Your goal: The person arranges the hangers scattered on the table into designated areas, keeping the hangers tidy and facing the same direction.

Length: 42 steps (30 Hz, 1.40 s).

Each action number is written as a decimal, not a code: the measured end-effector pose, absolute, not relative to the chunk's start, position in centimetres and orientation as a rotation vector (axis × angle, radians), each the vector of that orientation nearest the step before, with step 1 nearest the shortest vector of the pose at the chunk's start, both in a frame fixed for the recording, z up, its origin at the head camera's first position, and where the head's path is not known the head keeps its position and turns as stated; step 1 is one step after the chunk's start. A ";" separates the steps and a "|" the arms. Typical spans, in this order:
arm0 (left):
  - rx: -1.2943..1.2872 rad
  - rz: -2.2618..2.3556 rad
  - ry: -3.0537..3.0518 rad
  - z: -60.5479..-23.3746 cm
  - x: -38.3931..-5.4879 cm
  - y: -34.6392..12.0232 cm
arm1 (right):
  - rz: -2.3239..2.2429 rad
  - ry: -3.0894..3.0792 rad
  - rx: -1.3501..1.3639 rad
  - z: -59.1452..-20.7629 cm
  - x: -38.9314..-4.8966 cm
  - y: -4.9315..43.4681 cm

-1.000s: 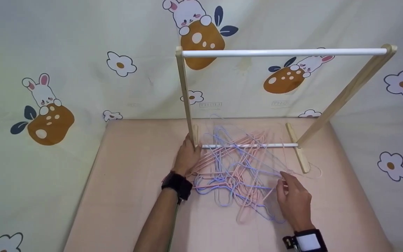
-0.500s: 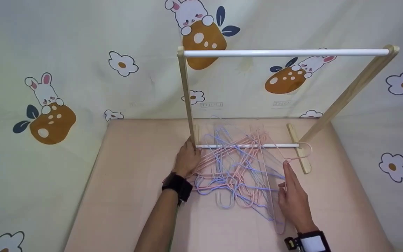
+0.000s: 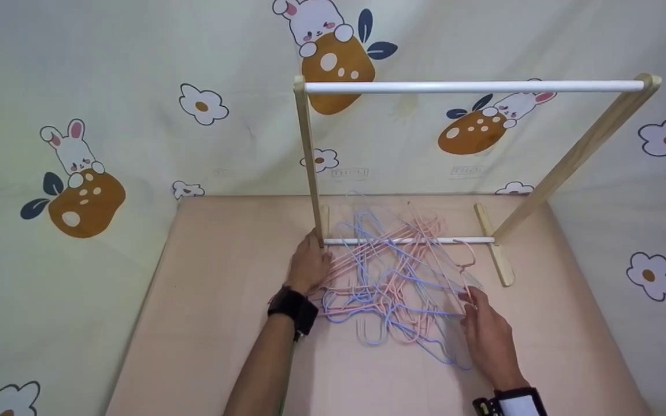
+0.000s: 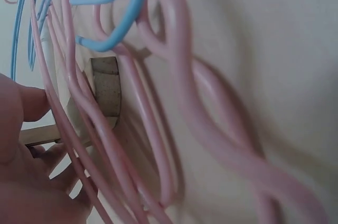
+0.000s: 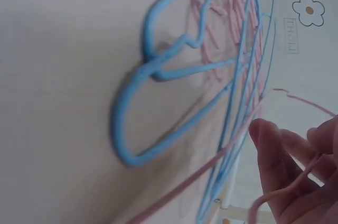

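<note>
A wooden clothes rack (image 3: 308,162) with white rods stands in the head view. My left hand (image 3: 308,266) grips the foot of its left post; the left wrist view has the wooden post (image 4: 42,134) between thumb and fingers. My right hand (image 3: 490,338) holds a pink wire hanger (image 3: 466,266) at the right of the pile, its hook pointing away from me. In the right wrist view this hanger's pink wire (image 5: 290,187) passes through the fingers. Between the hands lies a tangled heap of pink and blue hangers (image 3: 391,283), across the rack's lower rod (image 3: 460,240).
The rack's upper rod (image 3: 472,87) spans high above the heap. Its right foot (image 3: 503,268) sits just beyond my right hand. Patterned cloth walls (image 3: 240,144) surround the pinkish tabletop (image 3: 211,323) at the back and sides.
The pink hanger in my right hand has swung round; its hook went up over the rack's right foot, then back left. My left hand has stayed on the post.
</note>
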<state>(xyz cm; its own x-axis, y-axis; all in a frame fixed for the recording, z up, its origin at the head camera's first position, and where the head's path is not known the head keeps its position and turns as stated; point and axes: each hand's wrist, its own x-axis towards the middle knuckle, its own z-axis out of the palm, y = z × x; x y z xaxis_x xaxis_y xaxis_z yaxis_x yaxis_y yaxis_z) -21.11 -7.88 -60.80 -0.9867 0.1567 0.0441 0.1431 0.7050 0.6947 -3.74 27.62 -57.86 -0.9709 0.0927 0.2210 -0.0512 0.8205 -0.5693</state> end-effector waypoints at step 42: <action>0.290 1.075 2.926 -60.3 -20.9 -8.2 | 0.285 -2.427 0.015 -44.2 -9.5 38.0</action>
<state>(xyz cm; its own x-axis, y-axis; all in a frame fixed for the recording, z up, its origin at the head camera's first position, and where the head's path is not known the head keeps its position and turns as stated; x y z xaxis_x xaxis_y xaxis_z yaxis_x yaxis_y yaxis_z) -20.88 -8.22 -60.32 -0.9828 0.1769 0.0535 0.1694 0.7468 0.6431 -9.46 38.01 -44.17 -0.7662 0.0641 0.6394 -0.0858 0.9759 -0.2007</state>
